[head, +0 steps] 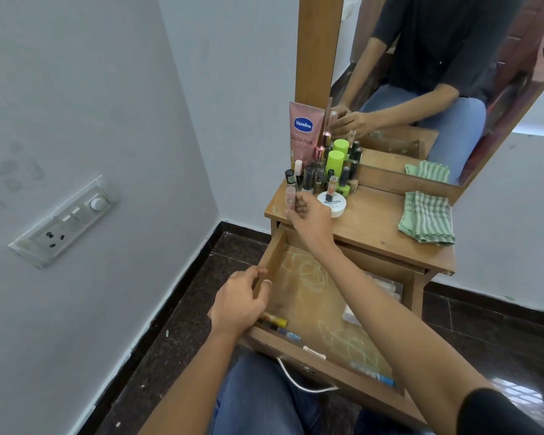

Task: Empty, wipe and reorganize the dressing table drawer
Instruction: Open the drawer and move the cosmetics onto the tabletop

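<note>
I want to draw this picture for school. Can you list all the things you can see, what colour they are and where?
Dressing table: one, brown wood, by the wall.
Drawer: one, brown, pulled open, scribbled inside.
Vaseline tube: one, pink, tabletop back left.
Small bottles: many, mixed colours, clustered on top.
Round jar: one, white, beside the bottles.
Cloth: one, green striped, tabletop right.
Mirror: one, wood-framed, above.
Switchboard: one, white, left wall.
Left hand: on the drawer's side.
Right hand: holding a small tube.
</note>
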`<state>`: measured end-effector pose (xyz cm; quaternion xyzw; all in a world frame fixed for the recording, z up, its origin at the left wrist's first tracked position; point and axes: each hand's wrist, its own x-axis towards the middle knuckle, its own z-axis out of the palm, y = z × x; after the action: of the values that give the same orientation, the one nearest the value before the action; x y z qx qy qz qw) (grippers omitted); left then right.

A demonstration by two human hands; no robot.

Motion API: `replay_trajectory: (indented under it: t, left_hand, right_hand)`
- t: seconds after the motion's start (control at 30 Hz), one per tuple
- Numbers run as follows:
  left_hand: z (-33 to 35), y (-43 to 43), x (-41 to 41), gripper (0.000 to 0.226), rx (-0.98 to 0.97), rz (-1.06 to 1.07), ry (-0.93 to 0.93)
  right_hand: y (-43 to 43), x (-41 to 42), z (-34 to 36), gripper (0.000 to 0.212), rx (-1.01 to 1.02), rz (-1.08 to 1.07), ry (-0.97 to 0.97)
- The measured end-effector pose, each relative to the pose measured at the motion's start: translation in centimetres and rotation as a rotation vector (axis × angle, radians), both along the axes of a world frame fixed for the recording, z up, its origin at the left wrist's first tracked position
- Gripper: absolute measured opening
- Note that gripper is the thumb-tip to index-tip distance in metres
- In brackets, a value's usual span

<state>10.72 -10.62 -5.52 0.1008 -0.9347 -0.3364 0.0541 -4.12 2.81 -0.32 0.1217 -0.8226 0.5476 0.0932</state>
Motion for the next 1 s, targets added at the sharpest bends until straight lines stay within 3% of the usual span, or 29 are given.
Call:
replay_trajectory:
  t: [0.5,0.67,0.73,0.83,0.9,1.0]
  left_hand:
    - [0.1,0.0,0.0,0.034,-0.004,0.003,-0.004]
    - [0.3,0.1,0.0,0.034,-0.004,0.009,-0.016]
    - [0.3,0.1,0.0,0.034,-0.003,0.015,-0.019]
    - [0.4,0.1,0.1,0.034,-0.006,0.006,-0.016]
    - [0.3,0.1,0.0,0.033,-0.01,0.001,-0.011]
    - [0.3,0.1,0.0,0.033,-0.011,0.004,-0.007]
  right_hand:
    - [-3.1,-3.6,-3.2,0.01,0.087,-0.221,0.053]
    - [-2.6,-1.8,-3.1,0.029,0.014,-0.206,0.106]
    - [-1.8,0.7,-3.3,0.023,0.016,-0.128,0.219]
    - [0.7,4.6,-5.3,0.006,0.196,0.227,0.271]
    - [2.4,6.4,-7.1,0.005,0.426,0.467,0.122]
    - [3.4,7.9,-9.1,0.023,0.709,0.659,-0.137]
